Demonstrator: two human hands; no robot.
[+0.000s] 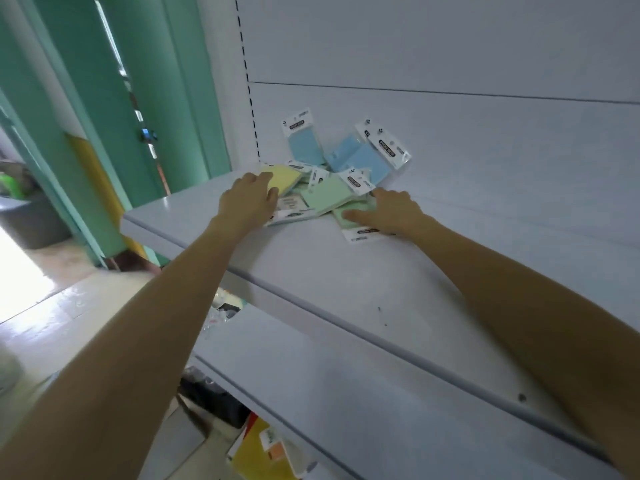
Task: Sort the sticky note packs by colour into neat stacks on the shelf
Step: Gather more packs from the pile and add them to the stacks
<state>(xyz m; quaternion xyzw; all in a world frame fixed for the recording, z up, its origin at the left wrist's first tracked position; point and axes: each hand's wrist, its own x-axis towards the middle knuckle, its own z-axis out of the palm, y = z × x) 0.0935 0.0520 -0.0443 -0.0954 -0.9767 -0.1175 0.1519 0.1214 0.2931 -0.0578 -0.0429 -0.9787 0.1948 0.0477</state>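
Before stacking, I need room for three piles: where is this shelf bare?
Bare shelf runs right of the right hand along the back panel, and all along the front edge. A narrow strip lies left of the left hand. Crowded: the back-left corner, where blue packs, a green pack and a yellow pack overlap.

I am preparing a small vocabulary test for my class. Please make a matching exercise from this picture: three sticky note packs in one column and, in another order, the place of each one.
Column one:
1. yellow pack
2. blue pack
3. nearest green pack

Column two:
a) under the right hand
b) farthest back, against the back wall
c) touched by the fingers of the left hand

Right pairs: 1-c, 2-b, 3-a.
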